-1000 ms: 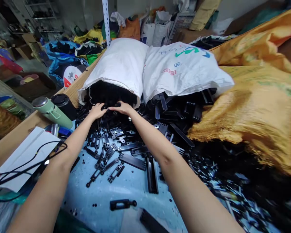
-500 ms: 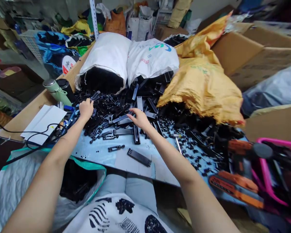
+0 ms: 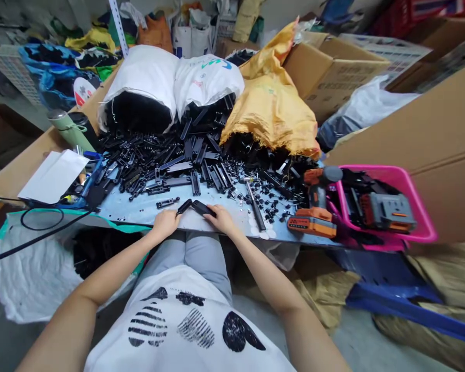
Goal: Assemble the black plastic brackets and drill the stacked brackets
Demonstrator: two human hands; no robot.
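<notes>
At the front edge of the table my left hand (image 3: 166,223) is closed on a narrow black plastic link piece (image 3: 184,207). Facing it, my right hand (image 3: 220,219) grips a wider flat black plastic piece (image 3: 202,208). The inner ends of both pieces come together between my hands; whether they are joined I cannot tell. A small black link part (image 3: 167,202) lies just beyond my left hand. Behind both hands spreads a heap of black plastic parts (image 3: 139,160), some flat with toothed ends. To the right a hammer (image 3: 254,205) lies among small black pieces.
White sacks (image 3: 139,77) and a yellow sack (image 3: 271,113) spill black parts at the back. An orange cordless drill (image 3: 313,206) stands at right, beside a pink basket (image 3: 418,212). Papers (image 3: 54,175), a cable (image 3: 42,245) and a green flask (image 3: 72,132) are at left.
Both hands have drawn back from the heap to the table's front edge and come close together, each with a black piece. The flat toothed piece no longer lies by the edge. My view has swung right.
</notes>
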